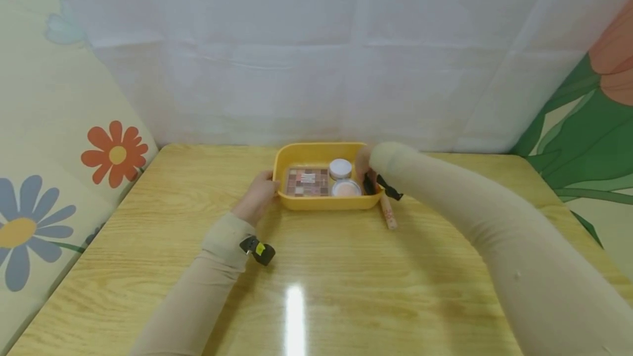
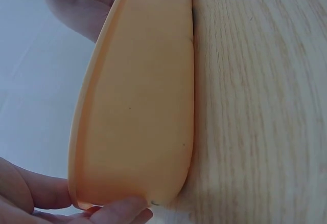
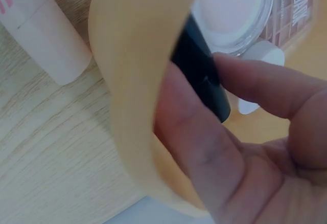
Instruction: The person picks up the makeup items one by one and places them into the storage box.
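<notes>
A yellow plastic basin stands on the wooden table. My left hand grips its left end, thumb and fingers around the rim corner in the left wrist view. Inside the right end, my right hand pinches a small black cylinder, perhaps a cosmetic tube, between thumb and finger. Beside it in the basin are a round compact with a pale pink centre, a white-lidded round jar and an eyeshadow palette of brown and pink squares.
A pale pink tube with pink lettering lies on the table just outside the basin's right front corner. Behind the basin hangs a white cloth. Flower-patterned panels flank the table.
</notes>
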A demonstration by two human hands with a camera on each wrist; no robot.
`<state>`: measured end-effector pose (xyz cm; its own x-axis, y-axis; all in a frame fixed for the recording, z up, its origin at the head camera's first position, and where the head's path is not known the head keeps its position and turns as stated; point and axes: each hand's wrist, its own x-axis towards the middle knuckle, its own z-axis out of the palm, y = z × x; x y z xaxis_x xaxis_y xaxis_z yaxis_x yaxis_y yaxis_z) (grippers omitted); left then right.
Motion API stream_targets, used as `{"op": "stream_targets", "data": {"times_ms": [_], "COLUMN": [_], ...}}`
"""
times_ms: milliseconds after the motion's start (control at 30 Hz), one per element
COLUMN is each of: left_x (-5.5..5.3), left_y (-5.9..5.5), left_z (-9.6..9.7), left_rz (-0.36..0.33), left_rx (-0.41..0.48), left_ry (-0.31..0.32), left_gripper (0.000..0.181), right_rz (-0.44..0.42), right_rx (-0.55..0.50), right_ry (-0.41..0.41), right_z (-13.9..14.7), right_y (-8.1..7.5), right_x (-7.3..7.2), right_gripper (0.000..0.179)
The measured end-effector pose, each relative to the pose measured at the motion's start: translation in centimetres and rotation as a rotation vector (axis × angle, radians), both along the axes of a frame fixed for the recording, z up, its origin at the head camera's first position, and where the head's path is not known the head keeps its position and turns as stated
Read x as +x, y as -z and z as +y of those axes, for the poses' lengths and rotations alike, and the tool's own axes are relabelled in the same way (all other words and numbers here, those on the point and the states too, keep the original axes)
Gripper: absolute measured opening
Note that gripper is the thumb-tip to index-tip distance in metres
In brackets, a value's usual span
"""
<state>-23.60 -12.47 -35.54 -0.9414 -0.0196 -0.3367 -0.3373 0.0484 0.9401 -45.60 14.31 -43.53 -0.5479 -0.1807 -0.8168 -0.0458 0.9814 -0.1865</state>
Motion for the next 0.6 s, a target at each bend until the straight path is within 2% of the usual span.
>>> {"op": "stream_targets", "data": {"times_ms": [100,167,200,233,333,400,500,600], "left_x": [0.0,0.1,0.1,0.1,0.2,0.1,0.2,0.2], "left_y": [-0.1,-0.2,-0.2,-0.3,-0.3,-0.4,-0.4,-0.4], "left_z": [0.1,0.2,0.3,0.4,0.4,0.5,0.4,0.4], "left_rz": [-0.001,0.0,0.0,-0.001,-0.01,-0.014,-0.016,-0.015], "left_rx": [-0.005,-0.007,-0.004,-0.003,-0.001,-0.004,-0.008,-0.012], "left_ry": [0.006,0.008,0.007,0.006,-0.002,-0.005,-0.001,0.002], "left_gripper": [0.048,0.048,0.048,0.047,0.047,0.047,0.048,0.048], "right_rz": [-0.018,-0.04,-0.019,-0.015,0.039,0.1,0.147,0.176], "right_rx": [-0.009,-0.005,0.018,0.038,0.089,0.089,0.021,-0.084], "right_ry": [-0.011,-0.016,-0.007,-0.019,-0.059,-0.026,0.02,0.096], "right_z": [-0.2,0.0,-0.2,-0.4,-1.5,-2.3,-2.3,-2.0], "right_y": [-1.4,-1.2,-1.8,-2.7,-6.5,-9.8,-12.1,-13.3], "right_x": [1.7,1.3,2.0,2.8,6.4,9.8,11.9,12.7], "right_gripper": [0.024,0.025,0.026,0.026,0.026,0.026,0.026,0.028]}}
